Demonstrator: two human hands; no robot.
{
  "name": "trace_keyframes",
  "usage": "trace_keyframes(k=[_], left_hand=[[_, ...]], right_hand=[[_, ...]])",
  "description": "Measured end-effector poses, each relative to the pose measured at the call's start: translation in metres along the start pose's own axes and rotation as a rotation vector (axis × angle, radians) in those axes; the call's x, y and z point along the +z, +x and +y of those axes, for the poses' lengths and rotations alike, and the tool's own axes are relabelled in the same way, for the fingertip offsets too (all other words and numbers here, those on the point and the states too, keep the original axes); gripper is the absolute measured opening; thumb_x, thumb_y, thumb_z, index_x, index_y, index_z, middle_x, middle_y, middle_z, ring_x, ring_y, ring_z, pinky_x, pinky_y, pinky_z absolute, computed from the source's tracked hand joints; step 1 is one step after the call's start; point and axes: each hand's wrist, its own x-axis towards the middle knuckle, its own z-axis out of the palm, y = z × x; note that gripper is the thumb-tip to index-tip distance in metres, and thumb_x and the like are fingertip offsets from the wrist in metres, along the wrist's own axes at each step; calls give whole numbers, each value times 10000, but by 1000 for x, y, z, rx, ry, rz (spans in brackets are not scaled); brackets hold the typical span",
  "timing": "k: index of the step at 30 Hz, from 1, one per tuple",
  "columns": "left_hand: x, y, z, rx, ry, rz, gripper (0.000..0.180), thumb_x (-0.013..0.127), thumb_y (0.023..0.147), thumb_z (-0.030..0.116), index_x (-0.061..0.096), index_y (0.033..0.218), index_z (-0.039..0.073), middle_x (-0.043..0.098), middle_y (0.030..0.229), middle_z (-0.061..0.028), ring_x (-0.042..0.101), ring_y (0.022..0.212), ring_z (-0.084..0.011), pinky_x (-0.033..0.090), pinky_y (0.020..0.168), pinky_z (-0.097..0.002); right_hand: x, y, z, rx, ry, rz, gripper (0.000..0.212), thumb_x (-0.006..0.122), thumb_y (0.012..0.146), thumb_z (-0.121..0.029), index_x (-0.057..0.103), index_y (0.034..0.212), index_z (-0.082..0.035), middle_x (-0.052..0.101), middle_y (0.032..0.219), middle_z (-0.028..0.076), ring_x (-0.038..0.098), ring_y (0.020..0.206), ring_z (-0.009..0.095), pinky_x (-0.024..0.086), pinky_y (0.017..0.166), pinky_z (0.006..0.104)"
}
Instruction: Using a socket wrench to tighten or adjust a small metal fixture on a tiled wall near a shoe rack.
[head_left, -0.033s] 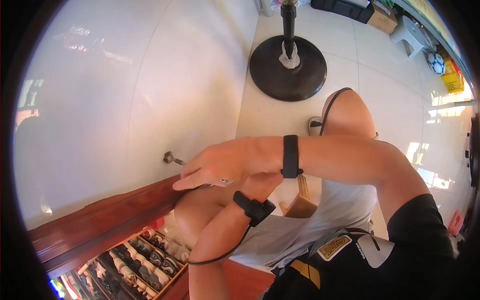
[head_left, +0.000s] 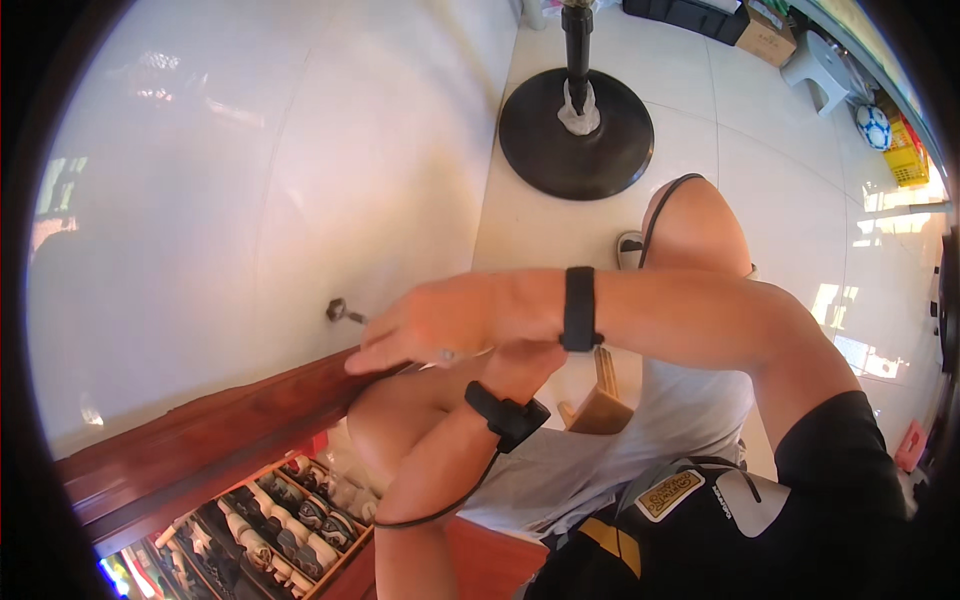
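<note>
My right hand reaches across from the right, a ring on one finger. Its fingers are bent, and their tips lie by the dark red wooden edge. A short metal rod with a dark faceted knob sticks out past these fingers; whether they grip it is hidden. My left hand lies under the right wrist, its fingers covered by the right hand. A thin pale sliver shows below the right hand, too small to name. Black straps circle both wrists, and the left one carries a small black device.
Below the wooden edge, a divided drawer holds rows of dark and cream items. A glossy white surface fills the left. A light wooden piece stands by my lap. Farther off are a round black pedestal base, a grey stool and a ball.
My right hand has shifted very slightly and its fingers look a little more smeared. The left arm stays nearly where it was.
</note>
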Motion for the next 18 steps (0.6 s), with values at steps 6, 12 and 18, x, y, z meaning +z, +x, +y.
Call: trace_keyframes(k=[6,12,18], left_hand=[[3,-3,-2,103,14,209,283,537,1001,261,655,1188,85,701,1158,-157,660,1103,-328,531,897,-435],[0,5,10,113,111,88,296,515,992,166,634,1222,25,711,1056,-153,690,1002,-316,546,836,-448],[19,-9,-11,289,140,469,257,552,1000,272,656,1120,71,720,1036,-154,681,993,-335,524,842,-439]], right_hand=[[11,-1,-5,33,-31,-120,355,568,898,-36,623,1249,-29,647,1088,154,652,995,366,552,837,451],[19,-9,16,-21,-77,-173,236,602,867,-32,622,1102,-23,633,1055,140,646,976,361,555,805,440],[19,-3,1,-76,-35,-120,127,595,863,-33,598,989,-21,611,1006,134,641,959,359,548,798,438]])
